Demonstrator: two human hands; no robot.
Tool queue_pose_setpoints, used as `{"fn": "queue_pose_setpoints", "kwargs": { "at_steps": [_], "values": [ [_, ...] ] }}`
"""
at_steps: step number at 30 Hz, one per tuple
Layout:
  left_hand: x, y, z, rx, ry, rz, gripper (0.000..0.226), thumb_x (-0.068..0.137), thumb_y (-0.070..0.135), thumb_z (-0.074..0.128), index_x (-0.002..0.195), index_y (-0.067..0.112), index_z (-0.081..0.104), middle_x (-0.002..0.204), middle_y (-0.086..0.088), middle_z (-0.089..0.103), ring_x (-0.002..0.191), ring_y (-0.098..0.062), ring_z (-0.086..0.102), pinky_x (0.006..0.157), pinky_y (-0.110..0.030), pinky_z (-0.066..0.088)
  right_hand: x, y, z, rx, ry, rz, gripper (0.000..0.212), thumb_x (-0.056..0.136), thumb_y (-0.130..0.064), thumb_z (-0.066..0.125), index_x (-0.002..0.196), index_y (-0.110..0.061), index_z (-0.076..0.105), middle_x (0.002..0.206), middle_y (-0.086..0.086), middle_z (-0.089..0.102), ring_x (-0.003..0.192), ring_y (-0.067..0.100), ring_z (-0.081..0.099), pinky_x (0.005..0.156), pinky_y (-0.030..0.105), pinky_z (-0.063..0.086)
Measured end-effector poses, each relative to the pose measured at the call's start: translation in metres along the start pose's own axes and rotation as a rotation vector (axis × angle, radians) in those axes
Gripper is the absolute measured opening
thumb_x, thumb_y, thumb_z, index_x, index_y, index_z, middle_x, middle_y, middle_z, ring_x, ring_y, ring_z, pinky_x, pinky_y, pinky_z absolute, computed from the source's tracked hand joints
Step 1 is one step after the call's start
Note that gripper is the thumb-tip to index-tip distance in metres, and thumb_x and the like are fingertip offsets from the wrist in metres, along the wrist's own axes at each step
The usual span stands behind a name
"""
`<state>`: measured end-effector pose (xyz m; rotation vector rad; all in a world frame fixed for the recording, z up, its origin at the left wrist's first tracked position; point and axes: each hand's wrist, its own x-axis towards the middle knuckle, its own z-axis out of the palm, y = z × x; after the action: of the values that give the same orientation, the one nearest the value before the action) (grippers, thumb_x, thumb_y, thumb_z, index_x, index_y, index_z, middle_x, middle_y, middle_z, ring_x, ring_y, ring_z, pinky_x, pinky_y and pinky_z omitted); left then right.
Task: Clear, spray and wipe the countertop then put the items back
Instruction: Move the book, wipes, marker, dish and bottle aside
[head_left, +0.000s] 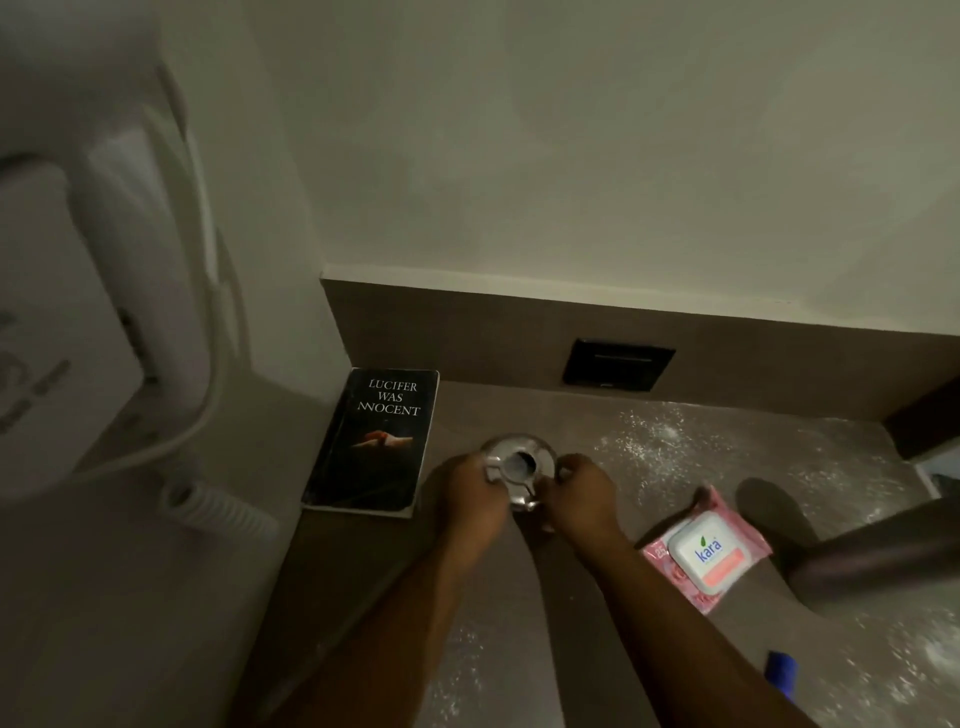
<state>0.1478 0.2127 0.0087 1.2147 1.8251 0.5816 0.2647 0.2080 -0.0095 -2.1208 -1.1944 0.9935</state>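
A brown countertop (519, 597) fills the lower half of the frame, dusted with white powder toward the right. A black book (371, 441) lies flat at left of centre, against the wall corner. Lower right, a pink wet-wipes pack (706, 551) rests on the counter. At the centre, the left hand (470, 499) and right hand (584, 496) both curl their fingers around a round metal-lidded container (517, 467), gripping it from either side.
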Motion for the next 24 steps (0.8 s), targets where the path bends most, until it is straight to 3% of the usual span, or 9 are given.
{"fn": "queue_pose_setpoints", "kwargs": {
  "at_steps": [4, 7, 12, 14, 16, 18, 20, 22, 24],
  "values": [
    [0.044, 0.007, -0.017, -0.138, 0.04, -0.05, 0.038, 0.094, 0.0, 0.045, 0.13, 0.008, 0.056, 0.122, -0.02, 0.063, 0.11, -0.038, 0.061, 0.097, -0.048, 0.051, 0.035, -0.038, 0.024, 0.151, -0.033, 0.032, 0.008, 0.084, -0.006, 0.063, 0.08, -0.013, 0.061, 0.086, 0.015, 0.07, 0.08, 0.033, 0.071, 0.074, 0.051, 0.06],
    [0.072, 0.007, -0.023, -0.073, 0.083, -0.063, 0.035, 0.094, 0.002, 0.047, 0.127, 0.008, 0.057, 0.119, -0.021, 0.063, 0.108, -0.037, 0.062, 0.092, -0.051, 0.054, 0.057, -0.052, 0.042, 0.21, -0.036, 0.015, 0.01, 0.082, -0.004, 0.063, 0.092, -0.006, 0.065, 0.094, 0.018, 0.072, 0.084, 0.034, 0.07, 0.078, 0.051, 0.059],
    [0.082, 0.002, -0.027, -0.017, 0.111, -0.044, 0.033, 0.093, 0.002, 0.048, 0.123, 0.006, 0.06, 0.12, -0.021, 0.063, 0.109, -0.037, 0.062, 0.091, -0.044, 0.054, 0.059, -0.051, 0.046, 0.222, -0.031, -0.016, 0.017, 0.084, -0.004, 0.062, 0.1, -0.004, 0.068, 0.097, 0.018, 0.073, 0.089, 0.034, 0.071, 0.081, 0.048, 0.059],
    [0.068, 0.001, -0.026, 0.13, 0.214, -0.002, 0.025, 0.092, 0.008, 0.052, 0.112, 0.008, 0.066, 0.114, -0.018, 0.066, 0.105, -0.034, 0.063, 0.082, -0.032, 0.048, 0.048, -0.046, 0.033, 0.258, -0.008, 0.004, 0.028, 0.088, -0.008, 0.063, 0.115, -0.002, 0.064, 0.112, 0.017, 0.07, 0.099, 0.032, 0.068, 0.089, 0.046, 0.056],
    [0.045, -0.002, -0.023, 0.161, 0.24, 0.047, 0.02, 0.091, 0.011, 0.054, 0.105, 0.009, 0.069, 0.11, -0.016, 0.069, 0.101, -0.031, 0.064, 0.076, -0.031, 0.044, 0.03, -0.035, 0.008, 0.238, 0.084, 0.015, 0.04, 0.091, -0.016, 0.063, 0.129, -0.005, 0.058, 0.123, 0.012, 0.066, 0.111, 0.028, 0.063, 0.099, 0.042, 0.051],
    [0.017, -0.003, -0.011, 0.113, 0.121, 0.112, 0.021, 0.09, 0.012, 0.057, 0.107, 0.01, 0.068, 0.109, -0.013, 0.07, 0.102, -0.028, 0.064, 0.083, -0.033, 0.047, 0.008, -0.014, -0.024, 0.199, 0.229, 0.0, 0.041, 0.091, -0.021, 0.063, 0.13, -0.011, 0.058, 0.123, 0.011, 0.065, 0.11, 0.024, 0.063, 0.097, 0.043, 0.052],
    [-0.012, 0.005, 0.009, 0.155, -0.025, 0.181, 0.024, 0.09, 0.018, 0.06, 0.113, 0.014, 0.068, 0.114, -0.008, 0.071, 0.106, -0.024, 0.064, 0.089, -0.026, 0.046, -0.015, 0.013, -0.057, 0.114, 0.368, -0.019, 0.041, 0.092, -0.023, 0.061, 0.131, -0.014, 0.057, 0.126, 0.01, 0.061, 0.104, 0.021, 0.062, 0.09, 0.038, 0.054],
    [-0.035, 0.018, 0.032, 0.154, -0.146, 0.247, 0.025, 0.09, 0.02, 0.061, 0.113, 0.014, 0.069, 0.115, -0.005, 0.071, 0.108, -0.02, 0.064, 0.08, -0.012, 0.038, -0.035, 0.042, -0.086, -0.003, 0.445, 0.01, 0.043, 0.092, -0.025, 0.062, 0.132, -0.013, 0.054, 0.131, 0.011, 0.054, 0.104, 0.021, 0.061, 0.088, 0.036, 0.053],
    [-0.053, 0.032, 0.055, 0.142, -0.263, 0.275, 0.025, 0.091, 0.022, 0.06, 0.113, 0.013, 0.069, 0.116, -0.005, 0.071, 0.108, -0.019, 0.064, 0.075, -0.014, 0.037, -0.05, 0.068, -0.11, -0.155, 0.443, 0.084, 0.041, 0.092, -0.028, 0.061, 0.127, -0.008, 0.056, 0.128, 0.016, 0.055, 0.104, 0.025, 0.06, 0.088, 0.038, 0.053]
  ]
}}
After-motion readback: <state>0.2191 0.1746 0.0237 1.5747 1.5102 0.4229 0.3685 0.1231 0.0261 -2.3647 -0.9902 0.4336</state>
